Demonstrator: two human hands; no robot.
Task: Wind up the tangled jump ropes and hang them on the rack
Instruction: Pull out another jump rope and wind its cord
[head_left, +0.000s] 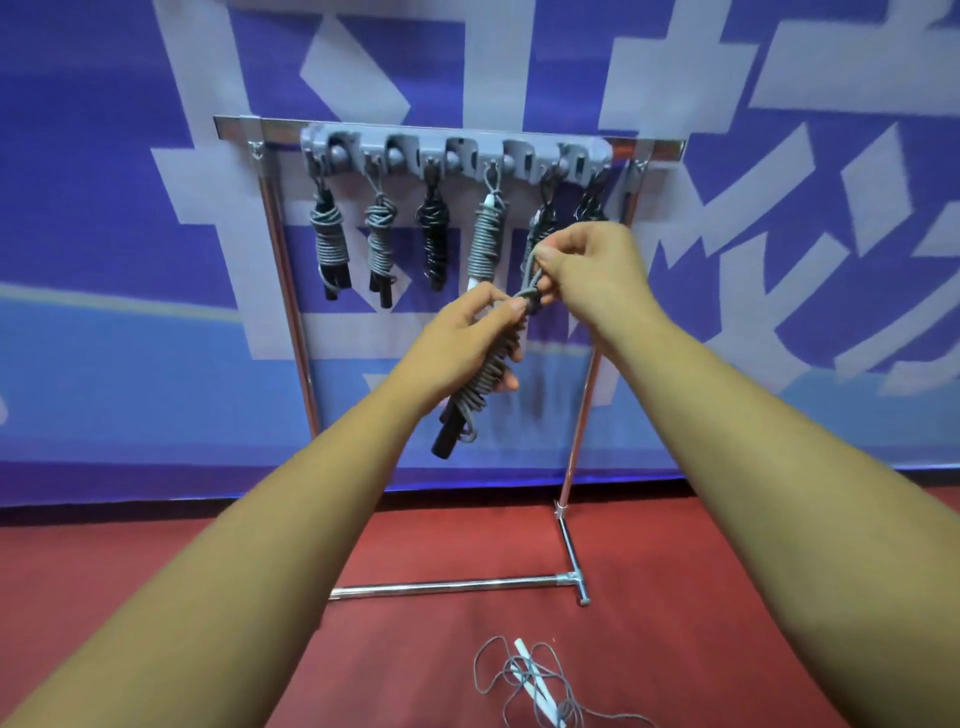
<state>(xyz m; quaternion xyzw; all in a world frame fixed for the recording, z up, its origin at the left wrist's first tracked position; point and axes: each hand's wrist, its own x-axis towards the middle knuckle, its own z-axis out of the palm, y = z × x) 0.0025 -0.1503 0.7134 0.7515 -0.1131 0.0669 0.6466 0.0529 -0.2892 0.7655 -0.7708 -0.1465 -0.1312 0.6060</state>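
The left hand (457, 348) curls its fingers (506, 383) round a wound grey jump rope (488, 374) with black handles, held before the rack (574, 452) at 12 o'clock. The right hand (592, 265) pinches the rope's top loop (531, 273). Other wound ropes (328, 239) hang from the rack's hook bar (457, 150). At 6 o'clock a tangled rope (530, 680) lies on the red floor (441, 545).

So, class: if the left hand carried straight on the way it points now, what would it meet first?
Probably the right hand, just up and right of the left hand, both holding the wound grey rope. Depth is unclear, though.
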